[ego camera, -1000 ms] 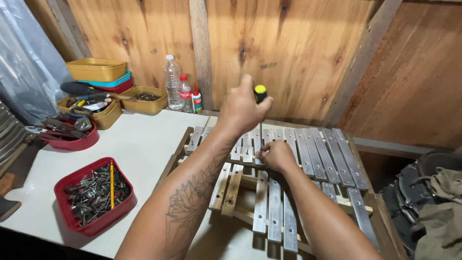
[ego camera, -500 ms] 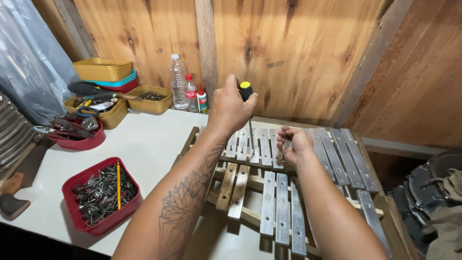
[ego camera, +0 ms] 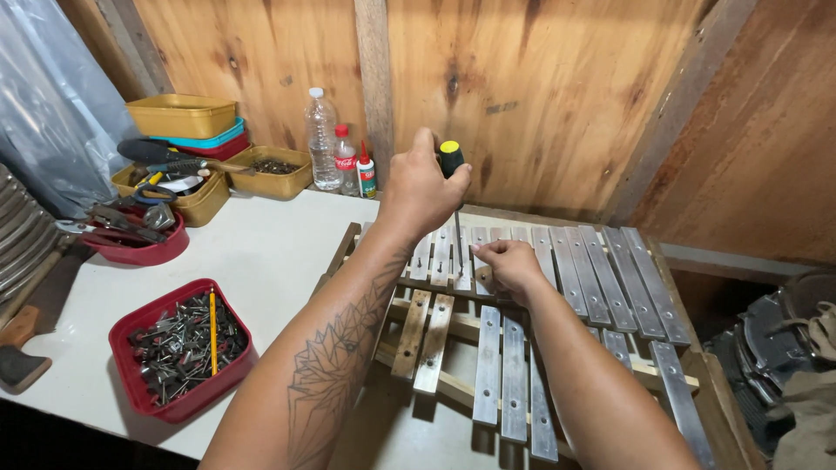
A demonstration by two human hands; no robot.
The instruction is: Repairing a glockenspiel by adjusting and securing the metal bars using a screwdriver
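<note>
Your left hand (ego camera: 420,187) is clenched in a full grip around the black, yellow-capped handle of a screwdriver (ego camera: 451,160), held upright so its thin shaft runs straight down to the row of metal bars (ego camera: 601,283) on the wooden frame (ego camera: 670,374). The handle sits near the centre of view, just toward 12 o'clock. Your right hand (ego camera: 509,265) rests just toward 5 o'clock from the screwdriver, fingertips pinched down on the bars right beside the tip; what it pinches is too small to tell. The frame lies on the white table (ego camera: 252,252), taking up the view from 3 to 6 o'clock, with some bars missing and bare wooden slats showing near the middle.

At 8 o'clock a red tray (ego camera: 131,392) holds a heap of dark screws and nails with a yellow pencil (ego camera: 212,331) lying on top. At 9 o'clock a second red tray (ego camera: 144,254) carries pliers and other tools. Toward 10 and 11 o'clock stand yellow trays (ego camera: 183,117), and at 11 o'clock a clear plastic bottle (ego camera: 321,144) stands against the wooden wall with a smaller red-capped bottle (ego camera: 346,164) just beside it.
</note>
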